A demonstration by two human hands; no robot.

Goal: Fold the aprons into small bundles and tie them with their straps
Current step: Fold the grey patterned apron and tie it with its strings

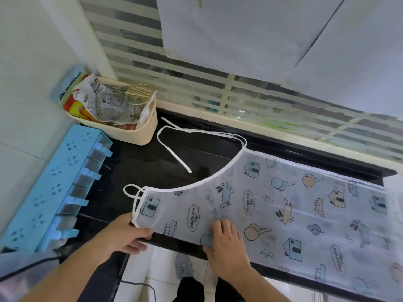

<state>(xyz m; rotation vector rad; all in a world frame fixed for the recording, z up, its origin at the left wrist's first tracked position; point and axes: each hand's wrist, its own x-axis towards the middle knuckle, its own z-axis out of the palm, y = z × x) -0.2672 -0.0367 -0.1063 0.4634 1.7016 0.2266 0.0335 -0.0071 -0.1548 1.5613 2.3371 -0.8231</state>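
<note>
A translucent white apron (pixel 294 205) printed with houses, rabbits and balloons lies folded lengthwise on the black countertop (pixel 135 166), stretching off to the right. Its white straps (pixel 174 149) trail loose over the counter towards the back left, and a short strap loop (pixel 130 190) sits by the near corner. My left hand (pixel 128 234) pinches the apron's near left corner at the counter's front edge. My right hand (pixel 224 240) rests flat with fingers spread on the apron's near edge.
A cream basket (pixel 144 131) full of packets and a glass jar stands at the back left. A blue spice rack (pixel 50 188) lies along the left side. A window with blinds (pixel 196 79) runs behind the counter. The floor and my shoe (pixel 185 267) show below.
</note>
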